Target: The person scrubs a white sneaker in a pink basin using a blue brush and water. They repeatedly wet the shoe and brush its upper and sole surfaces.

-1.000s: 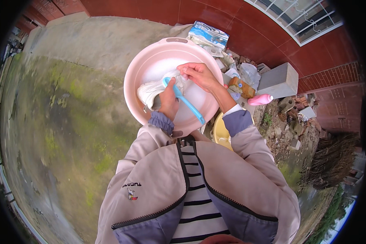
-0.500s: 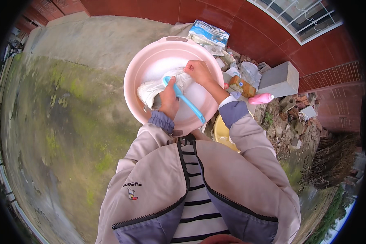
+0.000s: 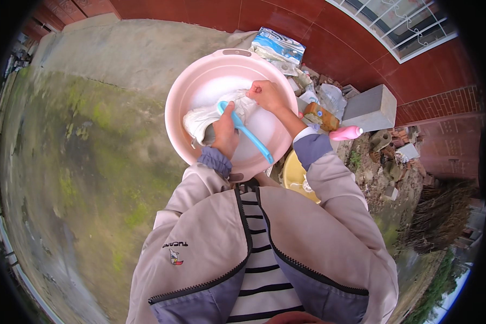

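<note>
A wide pink basin (image 3: 176, 102) with white suds in it is in front of me. Over the suds, my left hand (image 3: 225, 135) is closed round a wet white shoe (image 3: 202, 119) and a light-blue brush (image 3: 254, 141). The brush's handle slants down to the right, and its bristles are out of sight. Near the basin's far right side, my right hand (image 3: 267, 95) is closed in a pinch at the far end of the shoe. What its fingertips grip there is too small to make out clearly.
A yellow basin (image 3: 292, 171) stands right of the pink one, partly under my right sleeve. Beyond are a pink bottle (image 3: 345, 133), a grey block (image 3: 370, 108), a blue-and-white package (image 3: 278, 46) and rubble by the red wall (image 3: 351, 40). Mossy concrete (image 3: 86, 162) spreads left.
Both hands keep their hold, and the shoe and brush stay in place. My right hand has shifted only very slightly to the right; the view has moved a little.
</note>
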